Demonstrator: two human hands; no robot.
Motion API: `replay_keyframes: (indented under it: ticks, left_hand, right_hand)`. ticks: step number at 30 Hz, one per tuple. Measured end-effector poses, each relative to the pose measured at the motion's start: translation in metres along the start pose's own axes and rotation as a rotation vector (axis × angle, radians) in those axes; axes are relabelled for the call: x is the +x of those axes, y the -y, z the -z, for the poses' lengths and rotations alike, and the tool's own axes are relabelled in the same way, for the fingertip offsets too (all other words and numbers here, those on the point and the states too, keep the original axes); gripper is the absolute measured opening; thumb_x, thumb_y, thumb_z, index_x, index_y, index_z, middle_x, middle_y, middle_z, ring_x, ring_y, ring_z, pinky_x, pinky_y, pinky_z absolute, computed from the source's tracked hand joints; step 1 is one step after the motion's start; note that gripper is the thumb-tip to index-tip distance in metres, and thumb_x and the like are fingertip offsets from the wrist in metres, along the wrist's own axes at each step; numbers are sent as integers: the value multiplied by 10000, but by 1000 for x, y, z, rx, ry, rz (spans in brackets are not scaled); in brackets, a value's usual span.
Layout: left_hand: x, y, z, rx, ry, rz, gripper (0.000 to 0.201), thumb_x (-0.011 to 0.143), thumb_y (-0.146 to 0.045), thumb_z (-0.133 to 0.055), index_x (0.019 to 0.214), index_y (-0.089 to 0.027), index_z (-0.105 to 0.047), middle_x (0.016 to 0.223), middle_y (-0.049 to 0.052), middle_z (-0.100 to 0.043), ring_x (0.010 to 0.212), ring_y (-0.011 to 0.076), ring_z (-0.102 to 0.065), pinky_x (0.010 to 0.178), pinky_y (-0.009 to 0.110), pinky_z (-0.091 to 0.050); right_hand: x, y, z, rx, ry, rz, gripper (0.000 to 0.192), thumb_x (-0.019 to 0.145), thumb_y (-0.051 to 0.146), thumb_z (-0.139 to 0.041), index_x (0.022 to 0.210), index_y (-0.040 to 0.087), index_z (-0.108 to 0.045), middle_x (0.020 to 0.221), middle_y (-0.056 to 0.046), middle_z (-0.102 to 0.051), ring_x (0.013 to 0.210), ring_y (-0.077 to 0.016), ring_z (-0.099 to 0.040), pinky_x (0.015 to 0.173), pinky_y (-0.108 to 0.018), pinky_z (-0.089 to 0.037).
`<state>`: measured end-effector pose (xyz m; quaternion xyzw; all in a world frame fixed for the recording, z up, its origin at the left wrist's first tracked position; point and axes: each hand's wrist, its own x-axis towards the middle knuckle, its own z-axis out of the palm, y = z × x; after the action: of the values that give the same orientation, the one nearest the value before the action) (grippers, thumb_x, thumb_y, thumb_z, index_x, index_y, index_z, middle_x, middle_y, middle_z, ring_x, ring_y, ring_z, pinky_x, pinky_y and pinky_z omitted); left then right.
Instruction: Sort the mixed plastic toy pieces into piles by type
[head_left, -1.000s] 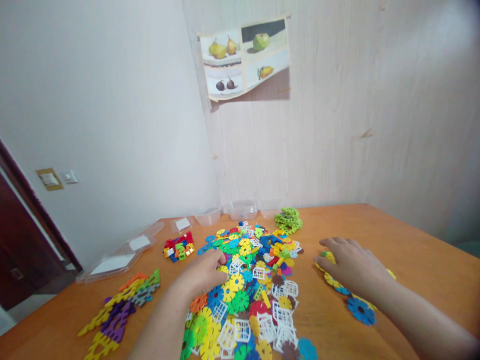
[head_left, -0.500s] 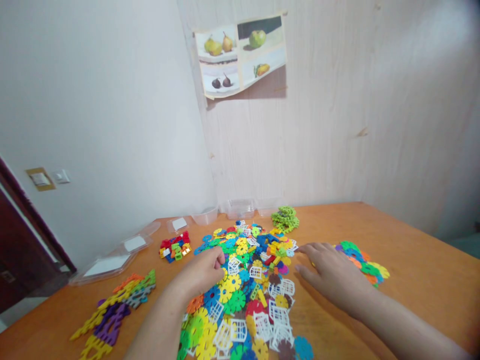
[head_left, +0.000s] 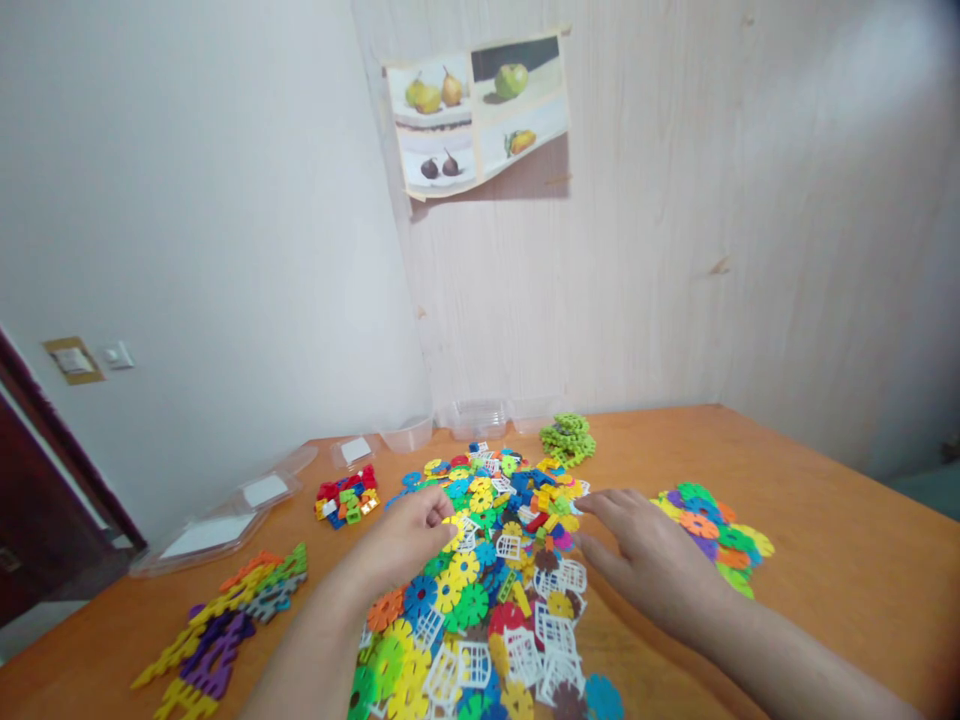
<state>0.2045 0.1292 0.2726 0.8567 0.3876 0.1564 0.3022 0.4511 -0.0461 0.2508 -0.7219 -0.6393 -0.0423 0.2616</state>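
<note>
left hand pinches yellow disc | right hand open, flat at pile edge | advice: lift disc clear, right steadies pile

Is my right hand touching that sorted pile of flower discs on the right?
Apart. The head view shows bare table between the right hand and the disc pile.

Big heap of flat plastic pieces spread across table: notched discs in yellow, green, blue, orange, red, plus white lattice panels. Yellow disc pinched at left fingertips, tilted up off heap. Red, yellow, blue pieces just beyond right fingertips; white panels lie under and beside them.
</note>
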Motion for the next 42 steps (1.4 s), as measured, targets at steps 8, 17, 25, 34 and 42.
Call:
replay_keyframes:
  ticks: [8, 17, 25, 34, 42]
  left_hand:
    - [-21, -54, -36, -515, 254, -110, 311, 788, -245, -617, 1067, -219, -482, 721, -53, -485, 620, 95, -460, 559, 218, -346]
    - [-20, -64, -58, -734, 340, -26, 434, 783, -236, -666, 1167, -217, -464, 647, -70, -511, 507, 86, -470, 504, 211, -380]
    - [-16, -58, -47, -714, 181, -2, 421, 803, -337, -660, 1164, -189, -503, 760, -2, -633, 633, 120, -588, 605, 239, -455]
    - [6, -2, 6, -467, -319, 148, 399, 781, -397, -605, 1104, -166, -561, 858, 30, -662, 705, 142, -608, 640, 248, -465]
    - [12, 19, -6, -60, -147, 99, 207, 794, -299, -538, 943, -175, -610, 790, 5, -633, 681, 144, -566, 573, 229, -376]
  right_hand:
    - [-16, 33, -11, 188, 33, 231, 479, 894, 337, -597, 1357, 243, -516, 1171, -86, -659, 1053, -246, -600, 885, -392, -480]
    - [-17, 37, -6, 196, 71, 236, 288, 899, 338, -600, 1171, 244, -607, 989, -23, -698, 913, -203, -636, 789, -317, -456]
    - [-7, 14, 5, -19, 4, 115, 287, 907, 351, -552, 1147, 220, -639, 983, -67, -708, 933, -243, -644, 809, -350, -435]
    - [13, -67, 20, -332, 111, -319, 414, 849, 511, -495, 1021, 193, -697, 1082, -153, -689, 1031, -347, -614, 787, -430, -446]
    - [10, -98, 12, -333, 161, -432, 443, 800, 523, -529, 1043, 203, -715, 1115, -166, -699, 1064, -398, -616, 774, -481, -475]
